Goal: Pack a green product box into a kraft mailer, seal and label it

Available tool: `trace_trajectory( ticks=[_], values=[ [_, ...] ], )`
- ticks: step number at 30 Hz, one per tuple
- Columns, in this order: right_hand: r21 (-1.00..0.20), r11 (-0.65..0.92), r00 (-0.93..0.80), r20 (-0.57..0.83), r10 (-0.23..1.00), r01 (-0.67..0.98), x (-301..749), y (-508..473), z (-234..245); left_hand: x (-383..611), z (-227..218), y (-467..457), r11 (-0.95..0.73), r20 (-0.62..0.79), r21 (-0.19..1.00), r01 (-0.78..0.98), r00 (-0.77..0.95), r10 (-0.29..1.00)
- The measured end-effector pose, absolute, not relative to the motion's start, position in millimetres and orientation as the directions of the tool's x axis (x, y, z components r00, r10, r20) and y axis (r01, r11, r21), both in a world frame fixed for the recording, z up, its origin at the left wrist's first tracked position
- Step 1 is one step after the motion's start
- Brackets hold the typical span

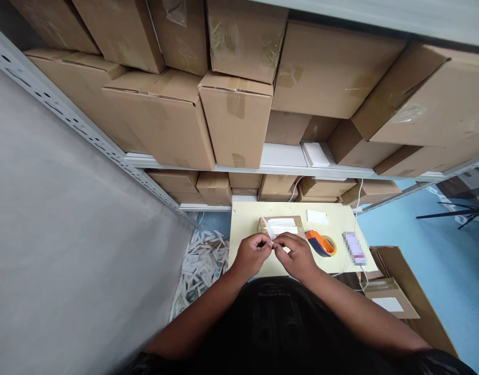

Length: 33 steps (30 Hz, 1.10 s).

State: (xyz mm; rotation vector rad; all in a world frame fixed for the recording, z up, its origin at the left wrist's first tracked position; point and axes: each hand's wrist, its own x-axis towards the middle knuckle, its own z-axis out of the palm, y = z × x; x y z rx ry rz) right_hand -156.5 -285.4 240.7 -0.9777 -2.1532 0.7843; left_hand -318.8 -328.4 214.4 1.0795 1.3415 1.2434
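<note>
My left hand (252, 254) and my right hand (297, 254) meet over the pale yellow table (243, 219), fingertips pinched together on a small white strip (268, 229) that curls up from the left hand. Just beyond the fingers lies a small brown parcel (280, 226) with a white label on top. An orange tape dispenser (321, 244) rests right of my right hand. A white card (317, 217) lies further back, and a phone (354, 248) sits near the table's right edge.
Metal shelving (286, 169) packed with cardboard boxes (235, 117) rises behind the table. Scraps of white paper (200, 263) litter the blue floor at left. An open cardboard box (395, 297) stands at right. A grey wall (67, 234) fills the left.
</note>
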Motion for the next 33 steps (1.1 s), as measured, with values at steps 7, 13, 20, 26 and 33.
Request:
trace_trajectory(
  ticks=[7, 13, 20, 26, 33],
  values=[
    [-0.932, 0.113, -0.225, 0.036, 0.974, 0.344, -151.0, -271.1, 232.3, -338.3, 194.1, -343.5, 0.144, -0.123, 0.985, 0.09, -0.207, 0.971],
    [-0.967, -0.093, -0.192, -0.141, 0.971, 0.239, -145.1, -261.7, 223.1, -411.0, 132.0, -391.5, 0.393, -0.292, 0.852, 0.346, -0.31, 0.905],
    [-0.955, -0.195, -0.228, -0.245, 0.942, 0.222, -143.0, -266.7, 212.5, -494.1, 73.1, -452.8, 0.625, -0.517, 0.451, 0.637, -0.385, 0.765],
    [-0.951, -0.257, -0.191, -0.288, 0.938, 0.173, -139.1, -269.1, 208.7, -520.1, 73.0, -461.4, 0.666, -0.587, 0.098, 0.74, -0.497, 0.639],
    [-0.924, -0.377, -0.148, -0.382, 0.912, 0.065, -146.6, -276.5, 205.9, -398.3, 160.6, -398.8, 0.192, -0.092, 0.518, 0.834, -0.169, 0.981]
  ],
)
